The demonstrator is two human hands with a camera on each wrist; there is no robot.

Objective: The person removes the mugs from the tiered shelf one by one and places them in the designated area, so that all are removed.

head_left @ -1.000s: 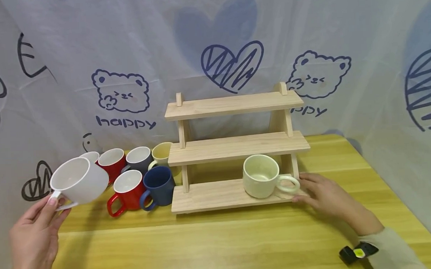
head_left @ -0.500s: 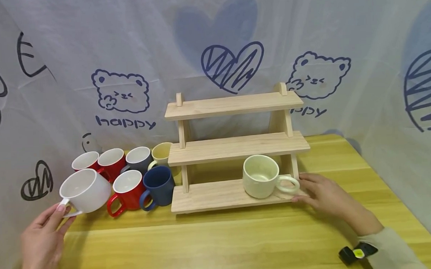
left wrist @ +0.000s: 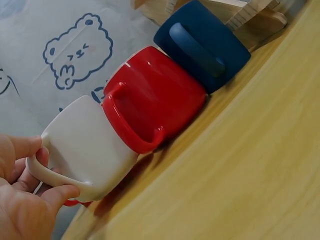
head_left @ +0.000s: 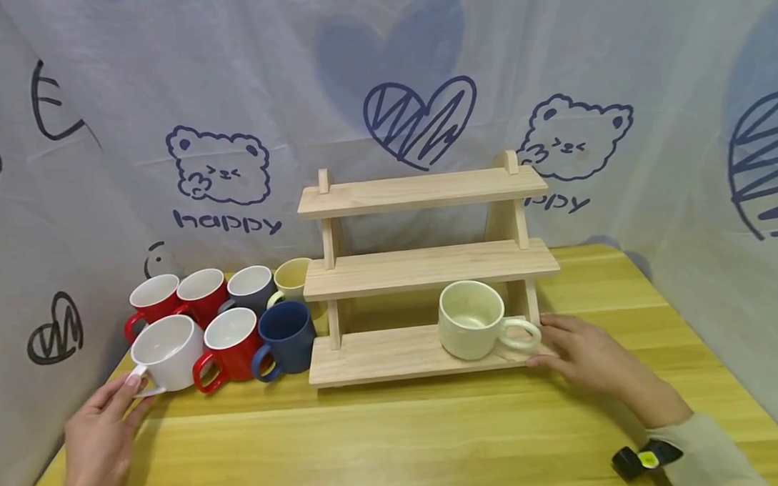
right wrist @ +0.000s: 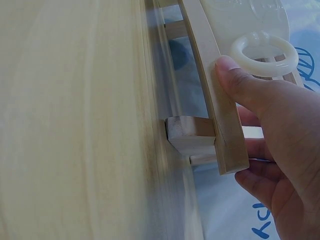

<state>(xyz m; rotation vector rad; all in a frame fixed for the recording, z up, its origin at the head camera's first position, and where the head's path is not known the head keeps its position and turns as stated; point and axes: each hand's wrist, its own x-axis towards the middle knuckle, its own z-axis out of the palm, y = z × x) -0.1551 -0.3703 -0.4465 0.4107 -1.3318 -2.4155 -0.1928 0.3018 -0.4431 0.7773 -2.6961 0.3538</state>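
My left hand (head_left: 101,435) pinches the handle of a white mug (head_left: 177,365) at the front left of the mug group. In the left wrist view, thumb and fingers hold both ends of that handle; whether the mug's base touches the table cannot be told. Beside it stands a red mug (left wrist: 157,95), then a blue mug (left wrist: 202,50). My right hand (head_left: 586,358) grips the right end of the lowest board of a three-tier wooden shelf (head_left: 380,354), thumb on the front edge. A cream mug (head_left: 468,329) sits upright on that board, its handle (right wrist: 270,67) towards my hand.
Behind the front mugs stand two more red mugs (head_left: 201,296), a grey mug (head_left: 252,285) and a pale yellow mug (head_left: 292,275). The blue mug is close to the shelf's left end. A printed curtain (head_left: 229,77) hangs behind the wooden table (head_left: 383,443).
My left hand has brought the white mug down and to the right, beside the front red mug. A back red mug it partly covered now shows more. The right hand keeps its place.
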